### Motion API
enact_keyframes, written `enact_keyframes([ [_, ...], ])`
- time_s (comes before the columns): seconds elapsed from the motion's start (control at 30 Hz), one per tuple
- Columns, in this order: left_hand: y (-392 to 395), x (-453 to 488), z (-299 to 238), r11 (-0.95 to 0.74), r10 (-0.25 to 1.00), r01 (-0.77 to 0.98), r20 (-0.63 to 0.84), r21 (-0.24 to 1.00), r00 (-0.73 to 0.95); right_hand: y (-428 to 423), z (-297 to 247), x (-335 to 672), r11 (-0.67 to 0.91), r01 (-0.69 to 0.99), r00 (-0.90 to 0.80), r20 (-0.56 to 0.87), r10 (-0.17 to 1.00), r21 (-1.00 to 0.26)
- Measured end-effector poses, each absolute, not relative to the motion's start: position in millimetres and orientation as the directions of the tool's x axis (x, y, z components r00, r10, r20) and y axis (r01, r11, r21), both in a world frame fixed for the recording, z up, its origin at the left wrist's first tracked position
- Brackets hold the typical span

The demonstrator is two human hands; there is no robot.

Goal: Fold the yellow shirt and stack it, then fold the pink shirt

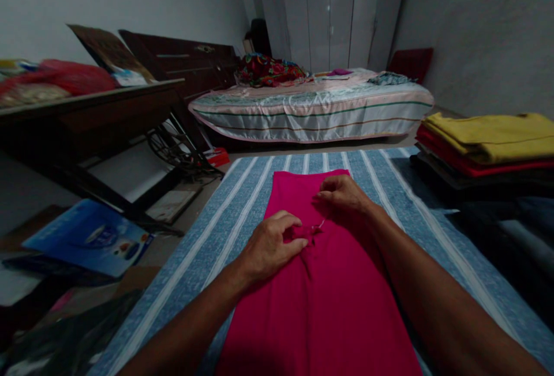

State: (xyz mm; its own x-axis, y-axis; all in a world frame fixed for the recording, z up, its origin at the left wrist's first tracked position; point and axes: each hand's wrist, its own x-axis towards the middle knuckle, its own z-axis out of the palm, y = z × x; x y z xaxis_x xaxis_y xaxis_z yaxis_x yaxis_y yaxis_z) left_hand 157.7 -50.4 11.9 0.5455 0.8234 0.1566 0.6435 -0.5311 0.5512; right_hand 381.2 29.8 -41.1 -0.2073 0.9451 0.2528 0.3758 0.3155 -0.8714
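Note:
A magenta cloth (320, 301) lies lengthwise on a blue sheet with white stripes (225, 220). My left hand (270, 244) rests on the cloth's left part, its fingers pinched on a small fold of the fabric. My right hand (341, 192) sits a little farther away on the cloth, fingers curled and pinching the fabric too. Between the two hands a thin light thread or tag (318, 227) shows on the cloth; I cannot make out what it is.
A stack of folded clothes, yellow on top (489, 136), stands at the right. At the left stands a dark table on a treadle frame (99, 116), with a blue bag (90, 237) on the floor beneath. A bed (311, 108) and wardrobe (333, 12) fill the back.

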Motion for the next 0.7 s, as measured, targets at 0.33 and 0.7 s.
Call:
enact_keyframes([
  [0.33, -74, 161, -19, -0.384, 0.923, 0.788, 0.213, 0.482, 0.319, 8, -5, 368, 0.197, 0.214, -0.364, 0.109, 0.925, -0.957],
  [0.7, -77, 161, -41, -0.467, 0.883, 0.712, 0.313, 0.525, 0.348, -16, 15, 352, 0.273, 0.453, -0.527, -0.008, 0.850, -0.849],
])
